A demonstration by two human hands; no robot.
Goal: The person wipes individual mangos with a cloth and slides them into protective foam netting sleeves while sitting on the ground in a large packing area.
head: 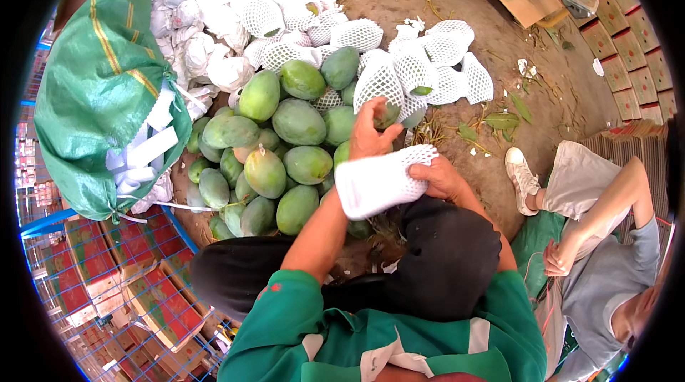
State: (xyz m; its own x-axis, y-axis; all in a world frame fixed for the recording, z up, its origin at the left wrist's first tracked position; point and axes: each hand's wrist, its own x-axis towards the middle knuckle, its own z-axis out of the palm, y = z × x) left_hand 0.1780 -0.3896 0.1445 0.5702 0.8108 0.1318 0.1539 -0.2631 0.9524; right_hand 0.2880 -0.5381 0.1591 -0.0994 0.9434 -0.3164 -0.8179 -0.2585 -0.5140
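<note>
My right hand (441, 176) grips the netted end of white foam mesh sleeves (380, 184), which lie flat across my left forearm. My left hand (372, 130) is beyond them, fingers spread, just below a mango in a foam net (379, 85); whether it touches the fruit I cannot tell. A heap of bare green mangoes (299, 121) lies to the left of my hands. Several netted mangoes (444, 50) rest on the ground past my right hand. Behind the heap are more netted mangoes (356, 34) and fruit wrapped in white paper (227, 74).
A green woven sack (101, 98) with foam sleeves (152, 146) in its mouth stands at left. Cartons (160, 302) lie behind blue wire mesh. Stacked boxes (615, 34) line the upper right. A seated person (599, 253) is at right. Leaves (502, 121) litter the ground.
</note>
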